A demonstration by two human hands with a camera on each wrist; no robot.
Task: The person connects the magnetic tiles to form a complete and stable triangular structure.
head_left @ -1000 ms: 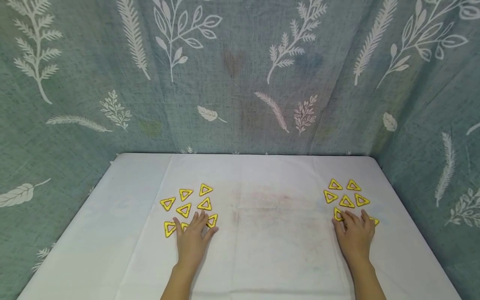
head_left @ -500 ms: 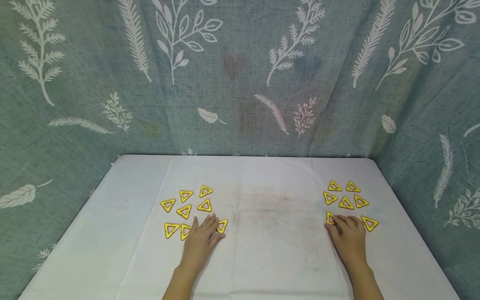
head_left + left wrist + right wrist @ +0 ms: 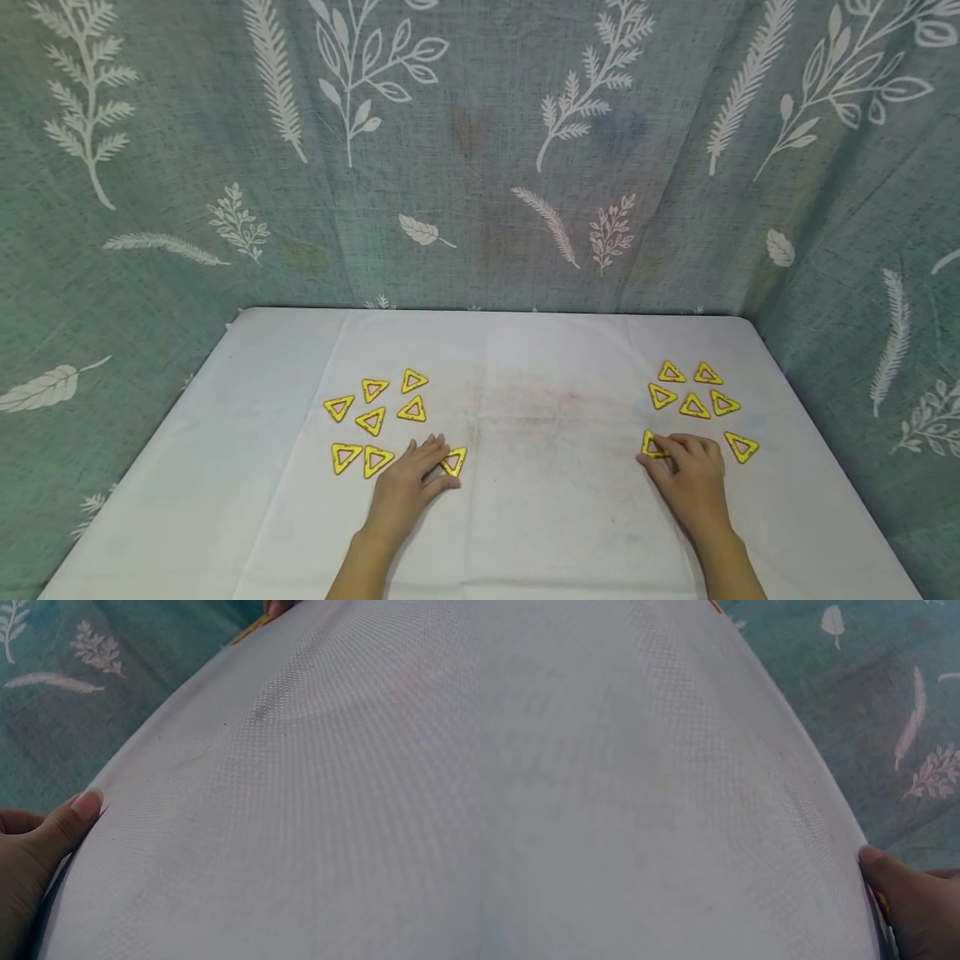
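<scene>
In the head view my left hand (image 3: pixel 408 479) lies low on the white table, its fingers extended over the left part of a yellow triangle frame (image 3: pixel 460 461). The thumb rests by that triangle's lower corner. My right hand (image 3: pixel 692 475) has bent fingers and pinches another yellow triangle frame (image 3: pixel 647 442) between thumb and index finger, flat on the cloth. In the left wrist view the left thumb (image 3: pixel 71 821) shows at the cloth's surface; the fingertips are hidden. The right thumb (image 3: pixel 885 868) appears in the right wrist view, with a bit of yellow under it.
Several loose yellow triangles (image 3: pixel 371 421) lie beyond and left of the left hand. Another group of triangles (image 3: pixel 694 406) lies beyond the right hand, with a single triangle (image 3: pixel 742 447) to its right. A leaf-patterned curtain (image 3: pixel 480 233) borders the white-clothed table (image 3: pixel 547 517).
Both hands have slid inward: the left hand rightward with its triangle, the right hand leftward with its own. Triangles formerly under the hands now show on their outer sides.
</scene>
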